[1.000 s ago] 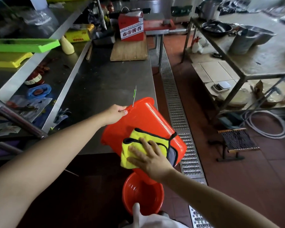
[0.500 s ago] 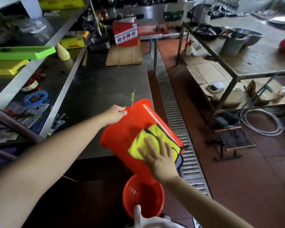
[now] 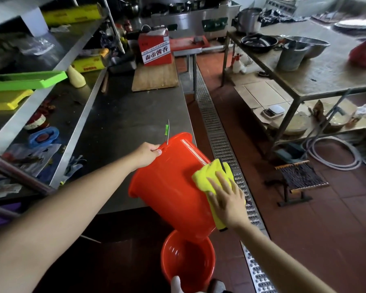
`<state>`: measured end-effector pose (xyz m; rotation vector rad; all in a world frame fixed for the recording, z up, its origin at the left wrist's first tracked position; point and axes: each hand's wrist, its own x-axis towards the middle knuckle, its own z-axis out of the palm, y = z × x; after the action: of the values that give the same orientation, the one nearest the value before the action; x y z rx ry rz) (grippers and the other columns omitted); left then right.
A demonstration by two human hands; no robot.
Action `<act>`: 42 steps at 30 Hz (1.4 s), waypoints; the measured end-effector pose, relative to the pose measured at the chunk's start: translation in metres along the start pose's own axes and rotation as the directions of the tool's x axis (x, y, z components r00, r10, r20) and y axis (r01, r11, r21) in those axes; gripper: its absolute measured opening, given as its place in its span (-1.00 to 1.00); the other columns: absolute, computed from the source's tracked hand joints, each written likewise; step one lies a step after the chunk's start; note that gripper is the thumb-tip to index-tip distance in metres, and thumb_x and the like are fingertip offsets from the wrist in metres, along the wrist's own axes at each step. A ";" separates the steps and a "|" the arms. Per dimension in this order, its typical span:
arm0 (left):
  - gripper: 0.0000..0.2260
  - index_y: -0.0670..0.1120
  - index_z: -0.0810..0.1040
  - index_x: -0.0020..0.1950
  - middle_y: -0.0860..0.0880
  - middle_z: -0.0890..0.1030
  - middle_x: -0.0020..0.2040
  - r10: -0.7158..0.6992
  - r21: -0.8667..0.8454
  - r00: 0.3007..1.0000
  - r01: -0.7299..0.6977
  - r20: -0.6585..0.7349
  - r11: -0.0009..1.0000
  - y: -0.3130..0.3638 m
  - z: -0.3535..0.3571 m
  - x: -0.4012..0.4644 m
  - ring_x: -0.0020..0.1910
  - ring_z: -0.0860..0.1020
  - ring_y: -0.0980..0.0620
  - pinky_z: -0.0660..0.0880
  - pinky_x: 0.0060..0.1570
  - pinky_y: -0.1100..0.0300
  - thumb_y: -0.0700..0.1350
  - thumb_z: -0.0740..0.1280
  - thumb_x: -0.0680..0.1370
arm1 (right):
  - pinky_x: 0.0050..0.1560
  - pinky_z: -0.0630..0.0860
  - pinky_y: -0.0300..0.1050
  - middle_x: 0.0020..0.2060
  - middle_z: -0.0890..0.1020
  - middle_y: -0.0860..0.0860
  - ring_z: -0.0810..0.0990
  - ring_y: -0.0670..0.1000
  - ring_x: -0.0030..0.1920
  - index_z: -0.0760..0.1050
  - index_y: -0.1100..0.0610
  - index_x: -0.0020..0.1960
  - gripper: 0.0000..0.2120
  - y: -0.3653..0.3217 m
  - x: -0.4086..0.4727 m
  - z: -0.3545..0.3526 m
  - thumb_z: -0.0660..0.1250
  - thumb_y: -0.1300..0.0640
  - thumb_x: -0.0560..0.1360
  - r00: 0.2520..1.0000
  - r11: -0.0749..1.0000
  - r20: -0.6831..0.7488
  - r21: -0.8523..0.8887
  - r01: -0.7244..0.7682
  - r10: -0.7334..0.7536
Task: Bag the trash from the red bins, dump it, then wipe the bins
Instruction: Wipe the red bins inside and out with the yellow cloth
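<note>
Now my right hand [image 3: 226,199] lies with fingers spread flat on the yellow cloth [image 3: 215,176], pressing it against the tilted red bin [image 3: 169,187] at centre frame; my left hand [image 3: 149,153] pinches its upper rim, so the unwiped wall lies leftward. A second red bin [image 3: 188,263] stands below.

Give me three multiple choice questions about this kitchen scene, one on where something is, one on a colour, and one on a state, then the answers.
1. Where is the second red bin?
A. On the steel counter
B. On the floor below the held bin
C. On the right-hand table

2. What colour is the cloth?
A. Yellow
B. Blue
C. White

3. How is the held red bin positioned?
A. Upright on the floor
B. Tilted on its side in the air
C. Stacked inside another bin

Answers: 1 B, it stands open on the floor under the held one. 2 A, the right hand presses a yellow cloth to the bin's wall. 3 B, the left hand grips its rim while it leans.
</note>
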<state>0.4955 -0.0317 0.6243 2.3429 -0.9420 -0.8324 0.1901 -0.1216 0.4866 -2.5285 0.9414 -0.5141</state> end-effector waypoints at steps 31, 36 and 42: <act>-0.60 -0.01 0.36 0.51 -0.02 0.44 0.44 0.052 -0.088 0.994 -0.043 0.100 0.995 -0.006 -0.004 -0.006 0.40 0.42 -0.02 0.31 0.44 -0.02 -0.01 0.20 0.67 | 0.35 0.30 0.21 0.61 0.16 -0.11 0.14 0.18 0.59 0.30 -0.23 0.51 -0.48 -0.024 -0.036 0.015 0.31 -0.16 0.58 0.923 0.898 0.085 -0.212 0.385 -0.376; -0.59 -0.02 0.35 0.51 -0.03 0.43 0.45 0.027 -0.119 0.995 -0.015 0.101 0.993 -0.009 -0.005 -0.011 0.41 0.41 -0.03 0.32 0.43 -0.03 0.00 0.22 0.67 | 0.37 0.27 0.24 0.61 0.14 -0.10 0.14 0.22 0.58 0.31 -0.24 0.50 -0.52 -0.038 -0.020 0.020 0.27 -0.15 0.60 0.936 0.915 0.058 -0.195 0.353 -0.348; -0.61 -0.06 0.42 0.47 -0.02 0.49 0.40 0.004 -0.139 0.998 0.004 0.062 0.990 -0.012 -0.007 -0.013 0.36 0.45 0.02 0.34 0.42 0.04 -0.02 0.26 0.65 | 0.43 0.24 0.27 0.60 0.18 -0.07 0.07 0.24 0.60 0.25 -0.27 0.52 -0.54 -0.104 0.065 0.036 0.22 -0.19 0.64 0.953 0.932 0.049 -0.203 0.302 -0.298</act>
<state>0.4985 -0.0126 0.6265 2.2090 -0.8794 -0.9448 0.3090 -0.0848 0.5185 -2.8840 0.6306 -0.5029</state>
